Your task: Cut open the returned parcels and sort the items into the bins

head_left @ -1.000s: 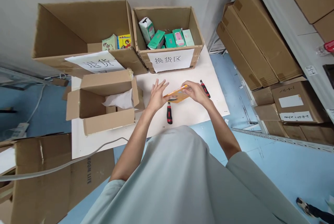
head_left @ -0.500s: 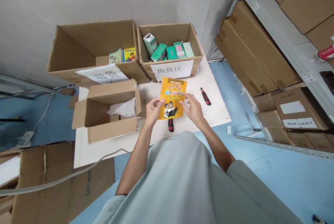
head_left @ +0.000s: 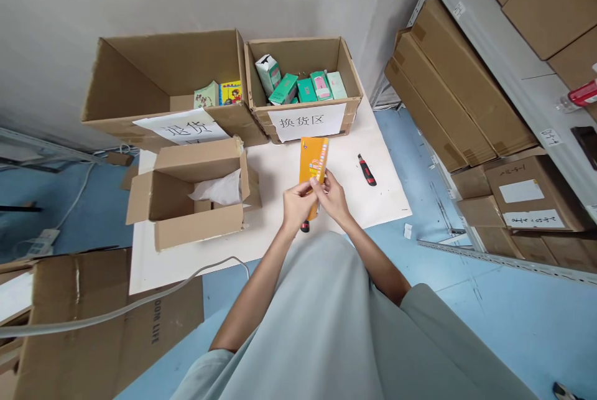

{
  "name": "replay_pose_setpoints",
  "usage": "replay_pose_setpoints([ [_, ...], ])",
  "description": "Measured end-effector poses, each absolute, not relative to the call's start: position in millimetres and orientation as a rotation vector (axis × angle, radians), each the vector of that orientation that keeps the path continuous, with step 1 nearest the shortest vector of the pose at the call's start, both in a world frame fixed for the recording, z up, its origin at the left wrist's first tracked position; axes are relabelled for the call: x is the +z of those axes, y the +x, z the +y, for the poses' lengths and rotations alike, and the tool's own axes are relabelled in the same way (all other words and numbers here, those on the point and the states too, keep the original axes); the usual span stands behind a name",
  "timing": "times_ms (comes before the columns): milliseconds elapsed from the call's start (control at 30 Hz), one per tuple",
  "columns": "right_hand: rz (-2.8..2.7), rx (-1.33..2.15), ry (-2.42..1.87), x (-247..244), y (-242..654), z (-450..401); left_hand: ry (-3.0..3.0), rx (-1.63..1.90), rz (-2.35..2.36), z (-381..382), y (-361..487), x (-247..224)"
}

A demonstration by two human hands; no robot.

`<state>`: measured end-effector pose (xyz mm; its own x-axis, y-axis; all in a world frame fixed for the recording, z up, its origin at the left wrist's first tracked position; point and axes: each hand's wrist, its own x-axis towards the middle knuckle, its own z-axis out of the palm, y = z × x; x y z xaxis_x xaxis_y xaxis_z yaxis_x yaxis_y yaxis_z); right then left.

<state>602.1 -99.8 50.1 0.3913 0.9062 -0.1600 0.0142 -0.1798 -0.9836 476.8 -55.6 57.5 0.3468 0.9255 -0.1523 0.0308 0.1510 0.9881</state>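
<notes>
A yellow-orange book [head_left: 308,157] is held up in front of me over the white table, turned partly so that its edge and another cover side show. My left hand [head_left: 298,206] grips its near left part with the fingers closed. My right hand [head_left: 333,198] has its fingers closed on the book's right edge, close to the left hand. Just below the book lies a red and black utility knife [head_left: 305,226], mostly hidden. Another utility knife [head_left: 367,170] rests on the table to the right.
An opened carton [head_left: 200,232] with white packing inside stands at left. Behind it, a large labelled box [head_left: 135,76] holds books; beside that, another labelled box [head_left: 308,123] holds several green cartons [head_left: 284,89]. A cable [head_left: 140,306] crosses lower left. Shelves of boxes [head_left: 466,89] stand right.
The book has been turned from its front cover to show its edge and other side. My right hand has come left and closed on it; my left hand has moved right.
</notes>
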Motion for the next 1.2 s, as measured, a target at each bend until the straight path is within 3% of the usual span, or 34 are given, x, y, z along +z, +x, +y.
replay_pose_setpoints([
  [167, -0.552, 1.000, -1.427, 48, 617, -97, 1.442, 0.690, 0.844, -57, 468, 57],
  [333, -0.624, 1.248, -1.291, 77, 649, -119, 1.302, 0.820, 1.067, -20, 424, 55],
  [567, -0.617, 1.396, -1.228, 89, 653, -128, 1.063, 0.514, 0.845, -22, 396, 72],
  [967, -0.720, 1.018, -1.430, 65, 646, -106, 1.020, 0.789, 0.991, -31, 410, 72],
  [1200, -0.864, 1.129, -1.383, 49, 587, -102, 1.196, 0.887, 1.039, -59, 452, 60],
])
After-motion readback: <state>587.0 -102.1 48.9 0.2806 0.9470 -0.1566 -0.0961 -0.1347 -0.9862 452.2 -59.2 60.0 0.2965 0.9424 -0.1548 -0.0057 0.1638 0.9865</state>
